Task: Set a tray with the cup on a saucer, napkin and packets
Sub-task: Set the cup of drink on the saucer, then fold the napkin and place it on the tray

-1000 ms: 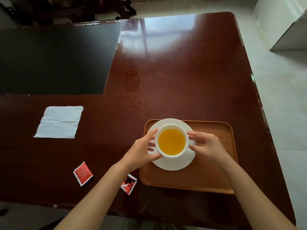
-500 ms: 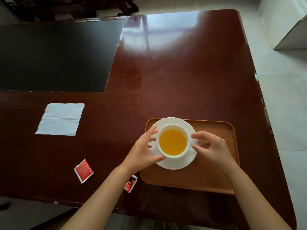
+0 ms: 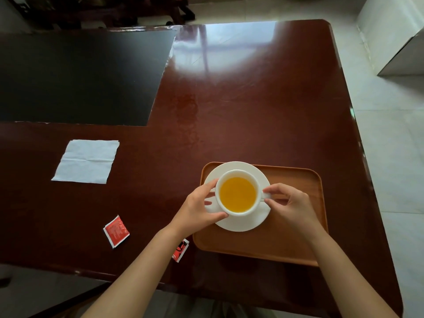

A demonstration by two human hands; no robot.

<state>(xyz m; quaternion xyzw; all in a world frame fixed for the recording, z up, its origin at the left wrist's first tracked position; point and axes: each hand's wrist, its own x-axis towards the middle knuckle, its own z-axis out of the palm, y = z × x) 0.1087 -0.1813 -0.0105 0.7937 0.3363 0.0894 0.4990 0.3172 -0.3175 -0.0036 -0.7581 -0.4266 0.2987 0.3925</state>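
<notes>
A white cup (image 3: pixel 237 194) of yellow-orange liquid stands on a white saucer (image 3: pixel 252 222) in the left half of the brown wooden tray (image 3: pixel 296 235). My left hand (image 3: pixel 197 208) wraps the cup's left side. My right hand (image 3: pixel 290 204) pinches the handle on its right side. A white napkin (image 3: pixel 86 161) lies flat on the table far to the left. One red packet (image 3: pixel 116 231) rests left of the tray. A second red packet (image 3: pixel 181 250) lies by the tray's near-left corner, partly hidden under my left forearm.
The dark red table (image 3: pixel 252 111) ends close to the tray's right side and just below the packets. A black panel (image 3: pixel 80 76) covers its far left. A white cabinet (image 3: pixel 397 35) stands on the tiled floor at the far right.
Both hands have stayed on the cup and the cup remains on the saucer. My right fingers have narrowed onto the handle. The camera view has shifted slightly.
</notes>
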